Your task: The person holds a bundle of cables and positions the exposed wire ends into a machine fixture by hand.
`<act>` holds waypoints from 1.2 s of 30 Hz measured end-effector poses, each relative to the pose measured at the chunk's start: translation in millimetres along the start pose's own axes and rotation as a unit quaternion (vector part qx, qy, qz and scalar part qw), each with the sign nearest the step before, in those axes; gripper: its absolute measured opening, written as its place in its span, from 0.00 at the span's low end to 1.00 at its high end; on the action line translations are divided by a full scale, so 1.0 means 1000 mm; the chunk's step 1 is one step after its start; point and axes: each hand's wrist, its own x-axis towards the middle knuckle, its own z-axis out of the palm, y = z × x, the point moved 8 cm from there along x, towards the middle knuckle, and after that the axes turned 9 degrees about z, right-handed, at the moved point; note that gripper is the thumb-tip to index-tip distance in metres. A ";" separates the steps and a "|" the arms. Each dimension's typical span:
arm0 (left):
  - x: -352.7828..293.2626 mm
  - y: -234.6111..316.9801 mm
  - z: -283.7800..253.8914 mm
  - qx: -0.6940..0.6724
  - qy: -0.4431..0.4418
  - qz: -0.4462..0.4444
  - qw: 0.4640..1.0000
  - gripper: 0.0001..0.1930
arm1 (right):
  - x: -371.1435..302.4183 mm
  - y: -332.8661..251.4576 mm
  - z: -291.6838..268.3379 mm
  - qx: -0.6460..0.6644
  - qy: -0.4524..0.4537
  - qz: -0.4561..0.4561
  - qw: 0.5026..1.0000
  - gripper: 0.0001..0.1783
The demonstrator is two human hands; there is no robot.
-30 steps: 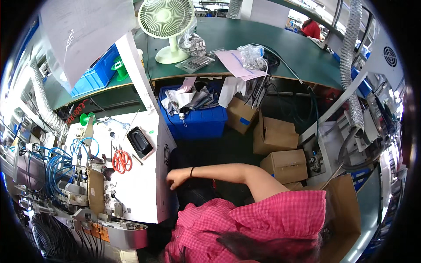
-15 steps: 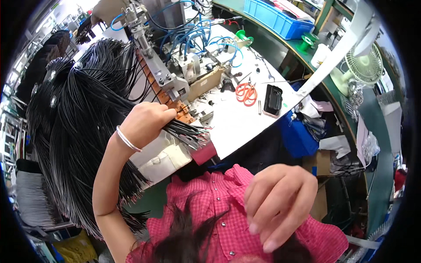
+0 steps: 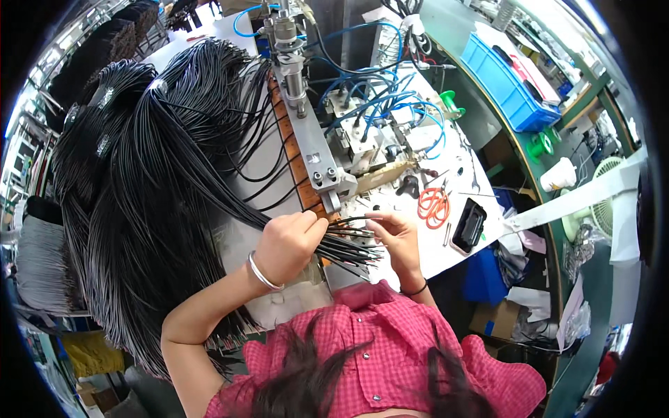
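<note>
My left hand (image 3: 291, 244), with a white bangle on its wrist, is closed around a bundle of thin black cables (image 3: 346, 251). Their stripped ends fan out to the right of my fist. At those ends, my right hand (image 3: 398, 242) pinches the tip of one cable between thumb and fingers. A large heap of black cables (image 3: 174, 181) spreads over the left side, and the held bundle runs out of it. Just beyond my hands stands a metal machine (image 3: 322, 164) along an orange-brown rail (image 3: 289, 146), with several single cables lying across toward the rail.
Blue air tubes (image 3: 390, 108) loop over the machine. Orange-handled scissors (image 3: 433, 207) and a black open case (image 3: 469, 226) lie on the white tabletop (image 3: 418, 261). A blue crate (image 3: 509, 83), green spools (image 3: 539, 145) and a fan (image 3: 606, 198) stand to the right.
My right hand has come from in front of my chest up to the cable ends and now pinches one. My left hand keeps its hold. The whole view has shifted.
</note>
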 end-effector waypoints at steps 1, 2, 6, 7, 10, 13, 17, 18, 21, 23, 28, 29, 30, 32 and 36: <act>-0.003 -0.004 0.001 0.002 -0.013 -0.012 1.000 0.13 | 0.004 0.001 0.011 -0.001 -0.008 0.004 1.000 0.07; -0.004 -0.006 -0.001 0.005 -0.013 -0.020 1.000 0.13 | 0.006 -0.002 0.021 0.029 -0.022 -0.004 0.999 0.07; 0.000 -0.015 0.004 0.036 -0.082 -0.051 0.995 0.14 | 0.016 -0.007 0.031 0.073 -0.056 -0.016 0.996 0.07; 0.001 -0.014 0.004 0.015 -0.061 -0.046 0.997 0.13 | 0.019 -0.004 0.030 0.064 -0.065 -0.012 0.996 0.06; 0.000 -0.013 0.003 -0.026 -0.017 -0.033 0.999 0.12 | 0.023 -0.001 0.029 0.057 -0.063 -0.008 0.996 0.05; -0.001 -0.012 0.003 -0.029 0.001 -0.030 0.999 0.11 | 0.021 0.000 0.025 0.064 -0.040 -0.010 0.997 0.04; -0.003 -0.015 0.002 -0.015 -0.001 -0.057 0.998 0.10 | 0.019 0.002 0.026 0.080 -0.053 0.009 0.995 0.04; -0.002 -0.016 0.001 -0.014 0.000 -0.056 0.998 0.10 | 0.020 0.003 0.028 0.095 -0.075 0.032 0.992 0.04; -0.004 -0.016 0.000 -0.015 -0.010 -0.062 0.998 0.09 | 0.016 0.007 0.030 0.125 -0.116 0.089 0.981 0.04; -0.006 -0.017 0.003 -0.021 -0.015 -0.065 0.998 0.09 | 0.014 0.002 0.040 0.114 -0.179 0.123 0.969 0.04; -0.003 -0.015 0.003 -0.030 -0.021 -0.060 0.998 0.09 | 0.021 0.002 0.030 0.011 -0.125 0.063 0.990 0.05; -0.002 -0.014 0.003 -0.031 -0.020 -0.057 0.998 0.09 | 0.022 0.004 0.029 0.012 -0.124 0.064 0.990 0.05; -0.002 -0.014 0.004 -0.032 -0.022 -0.056 0.998 0.09 | 0.022 0.011 0.029 0.053 -0.137 0.094 0.985 0.05; -0.003 -0.009 0.009 -0.044 -0.034 -0.029 0.998 0.09 | 0.022 0.023 0.032 0.133 -0.163 0.153 0.966 0.04; -0.002 -0.010 0.009 -0.040 -0.023 -0.021 0.999 0.09 | 0.030 0.017 0.025 -0.062 -0.104 0.044 0.992 0.06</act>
